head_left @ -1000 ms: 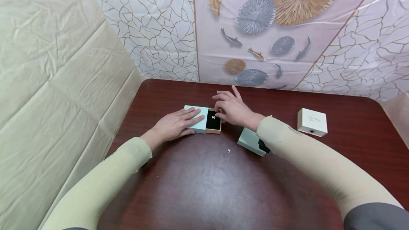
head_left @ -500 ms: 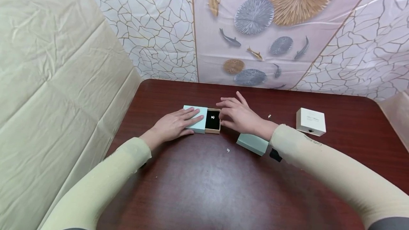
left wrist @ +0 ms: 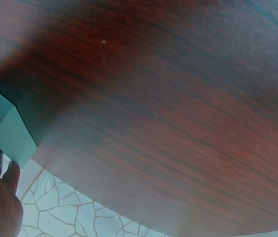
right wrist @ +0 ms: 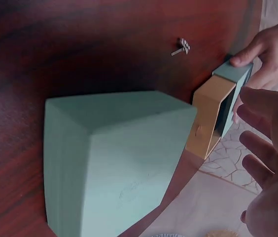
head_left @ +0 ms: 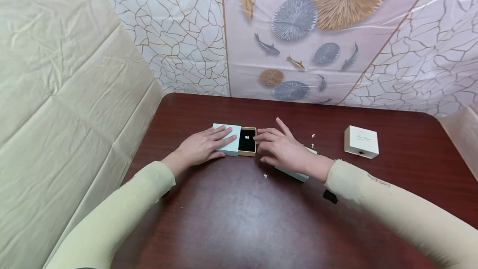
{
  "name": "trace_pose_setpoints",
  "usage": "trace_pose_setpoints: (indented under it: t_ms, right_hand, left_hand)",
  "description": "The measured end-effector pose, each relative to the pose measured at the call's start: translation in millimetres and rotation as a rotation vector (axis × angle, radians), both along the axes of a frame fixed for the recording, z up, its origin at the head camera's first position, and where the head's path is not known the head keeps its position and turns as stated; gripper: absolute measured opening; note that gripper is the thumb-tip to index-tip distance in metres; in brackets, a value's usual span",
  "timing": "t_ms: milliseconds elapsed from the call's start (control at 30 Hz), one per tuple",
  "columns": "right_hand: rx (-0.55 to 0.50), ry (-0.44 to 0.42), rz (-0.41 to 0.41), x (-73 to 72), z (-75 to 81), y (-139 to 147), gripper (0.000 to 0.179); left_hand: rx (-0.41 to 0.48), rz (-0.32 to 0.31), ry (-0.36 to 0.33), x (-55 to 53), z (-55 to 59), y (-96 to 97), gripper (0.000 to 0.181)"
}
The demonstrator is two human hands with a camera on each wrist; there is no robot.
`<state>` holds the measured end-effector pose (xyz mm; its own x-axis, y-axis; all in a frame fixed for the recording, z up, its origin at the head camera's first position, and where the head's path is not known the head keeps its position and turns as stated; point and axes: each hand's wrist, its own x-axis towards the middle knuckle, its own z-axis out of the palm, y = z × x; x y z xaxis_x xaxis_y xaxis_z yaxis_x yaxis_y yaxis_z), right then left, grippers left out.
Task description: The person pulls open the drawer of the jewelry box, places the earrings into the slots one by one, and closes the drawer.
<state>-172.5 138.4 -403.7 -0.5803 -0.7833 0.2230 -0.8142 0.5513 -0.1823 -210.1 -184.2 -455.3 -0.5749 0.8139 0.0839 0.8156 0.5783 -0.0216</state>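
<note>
My left hand (head_left: pixel 201 145) lies flat on the pale blue sleeve of a small slide-out box (head_left: pixel 233 150), fingers spread over its top. The tan drawer (head_left: pixel 247 153) sticks out to the right, black inside, with a small silvery stud (head_left: pixel 247 137) on the lining. At the drawer's right end hovers my right hand (head_left: pixel 281 149), fingers loosely bent and nothing held. Below that hand sits a second pale green box (right wrist: pixel 129 168), partly covered in the head view. A loose stud earring (right wrist: pixel 183 47) lies on the table in front of the boxes.
Two small silvery pieces, one farther back (head_left: pixel 313 135), lie behind my right wrist. A white box (head_left: pixel 361 141) with printed lettering stands at the right. Patterned cloth (head_left: pixel 194 53) hangs behind the dark wooden table (head_left: pixel 224 219).
My right hand has drawn slightly right and toward me from the drawer, now covering more of the green box. The small pieces behind its wrist have come into view. My left hand stays put.
</note>
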Motion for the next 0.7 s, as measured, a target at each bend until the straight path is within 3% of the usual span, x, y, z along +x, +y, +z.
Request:
trace_pose_setpoints:
  t_ms: [267,700]
  right_hand:
    - [0.006,0.076,0.038,14.6,-4.8,5,0.023]
    - [0.05,0.102,0.073,28.1,-16.5,10,0.023]
  left_hand:
    - [-0.003,0.004,-0.001,1.1,0.0,0.3,0.065]
    - [0.0,-0.006,0.007,0.3,-0.4,0.4,0.065]
